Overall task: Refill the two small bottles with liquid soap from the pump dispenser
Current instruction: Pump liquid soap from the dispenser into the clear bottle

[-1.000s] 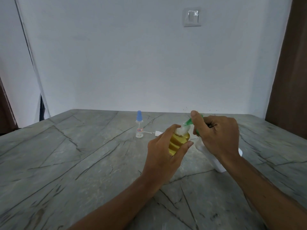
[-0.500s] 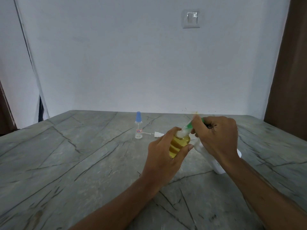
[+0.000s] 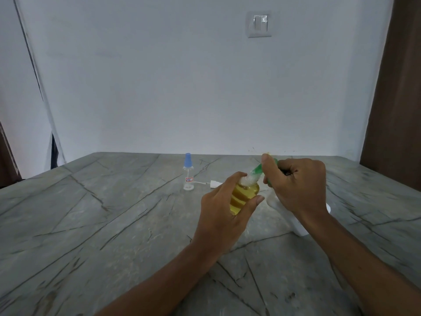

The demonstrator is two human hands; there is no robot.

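- The right hand (image 3: 298, 185) is curled tight around the green pump (image 3: 258, 169), with the thumb raised along its far side.
- Below that hand the white dispenser (image 3: 303, 226) is tilted. Its long axis runs from its base at the near right up to the pump at the far left.
- The left hand (image 3: 223, 215) is wrapped around the small bottle (image 3: 245, 195), thumb on the right side and fingers over the left shoulder. It holds the bottle roughly upright, just left of the right hand.
- The pump's spout slants down and left to the bottle's mouth, where something white shows. I cannot tell whether the tip is inside the neck or only touching it.
- Yellow soap shows nearly up to this bottle's shoulder, so I judge the fill to be close to done.
- The next move depends on keeping the spout lined up over that narrow mouth, since a small slip left or right would spill soap.
- The second bottle (image 3: 188, 176) has a blue cap and looks empty. It stands on the table (image 3: 91, 224), far and left, closer to the left hand.
- A loose cap (image 3: 215, 184) with a thin tube lies between that bottle and the hands.
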